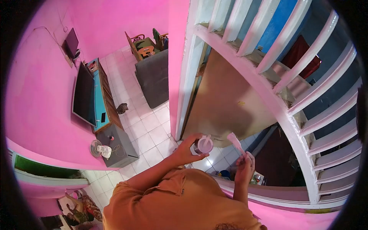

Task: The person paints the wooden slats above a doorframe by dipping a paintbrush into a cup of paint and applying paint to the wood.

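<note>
In the head view, my left hand is wrapped round a small clear cup, its open top facing up and something pale inside. To the right of the cup, my right hand pinches the lower end of a thin white object that widens at its upper end. The white object and the cup are apart. What the white object is made of is too small to tell.
A brown door stands in front, beside white curved bars on the right. Leftward are a television on a cabinet, a grey box, a fan and a dark sofa.
</note>
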`<move>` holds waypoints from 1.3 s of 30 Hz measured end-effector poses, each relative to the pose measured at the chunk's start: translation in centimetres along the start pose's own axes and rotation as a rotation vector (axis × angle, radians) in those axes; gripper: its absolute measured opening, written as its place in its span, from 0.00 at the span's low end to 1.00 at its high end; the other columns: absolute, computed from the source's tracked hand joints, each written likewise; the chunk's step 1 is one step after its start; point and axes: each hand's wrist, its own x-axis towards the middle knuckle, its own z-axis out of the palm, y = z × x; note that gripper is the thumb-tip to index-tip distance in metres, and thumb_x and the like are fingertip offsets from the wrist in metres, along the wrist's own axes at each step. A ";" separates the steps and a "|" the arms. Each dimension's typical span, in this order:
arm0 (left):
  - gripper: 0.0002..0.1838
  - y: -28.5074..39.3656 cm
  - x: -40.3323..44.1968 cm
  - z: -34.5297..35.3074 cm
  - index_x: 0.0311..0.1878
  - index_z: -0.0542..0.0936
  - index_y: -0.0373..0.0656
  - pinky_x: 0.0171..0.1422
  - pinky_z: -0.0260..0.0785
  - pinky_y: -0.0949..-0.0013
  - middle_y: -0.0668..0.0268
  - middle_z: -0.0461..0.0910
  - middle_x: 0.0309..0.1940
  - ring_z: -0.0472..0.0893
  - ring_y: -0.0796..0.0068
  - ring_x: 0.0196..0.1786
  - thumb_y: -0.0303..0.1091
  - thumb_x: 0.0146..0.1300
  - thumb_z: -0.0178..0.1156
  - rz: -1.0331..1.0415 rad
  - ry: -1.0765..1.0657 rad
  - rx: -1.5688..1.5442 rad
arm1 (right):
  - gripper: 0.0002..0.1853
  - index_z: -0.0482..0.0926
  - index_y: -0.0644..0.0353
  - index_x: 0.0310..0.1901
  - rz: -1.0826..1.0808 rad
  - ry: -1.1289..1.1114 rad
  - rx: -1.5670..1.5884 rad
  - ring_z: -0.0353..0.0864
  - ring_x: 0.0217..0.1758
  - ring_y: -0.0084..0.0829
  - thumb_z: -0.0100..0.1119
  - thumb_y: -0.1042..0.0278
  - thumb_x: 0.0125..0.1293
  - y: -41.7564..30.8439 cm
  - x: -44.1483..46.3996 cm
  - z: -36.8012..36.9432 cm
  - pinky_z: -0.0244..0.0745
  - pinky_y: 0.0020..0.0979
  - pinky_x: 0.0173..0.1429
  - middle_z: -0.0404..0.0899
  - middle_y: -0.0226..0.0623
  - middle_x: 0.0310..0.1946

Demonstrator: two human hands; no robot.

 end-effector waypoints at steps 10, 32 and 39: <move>0.38 -0.7 0.0 -2.2 0.65 0.71 0.41 0.65 0.71 0.63 0.56 0.73 0.59 0.77 0.60 0.61 0.35 0.53 0.79 -0.013 0.064 0.034 | 0.10 0.77 0.62 0.52 0.108 0.076 0.081 0.76 0.30 0.27 0.55 0.69 0.73 0.7 0.9 1.4 0.68 0.28 0.33 0.78 0.34 0.32; 0.39 -0.7 -0.5 -2.9 0.67 0.68 0.43 0.78 0.58 0.60 0.61 0.69 0.63 0.69 0.65 0.71 0.29 0.54 0.77 -0.091 0.011 -0.041 | 0.08 0.78 0.63 0.50 0.140 0.041 0.112 0.78 0.31 0.28 0.53 0.73 0.73 3.6 0.4 0.6 0.72 0.29 0.34 0.81 0.38 0.34; 0.39 -1.3 -0.6 -3.0 0.68 0.68 0.44 0.78 0.58 0.60 0.61 0.68 0.65 0.68 0.65 0.72 0.29 0.54 0.77 -0.043 0.002 -0.028 | 0.09 0.78 0.62 0.52 0.078 0.021 0.012 0.80 0.30 0.27 0.56 0.69 0.75 3.9 0.1 0.8 0.75 0.28 0.35 0.82 0.37 0.34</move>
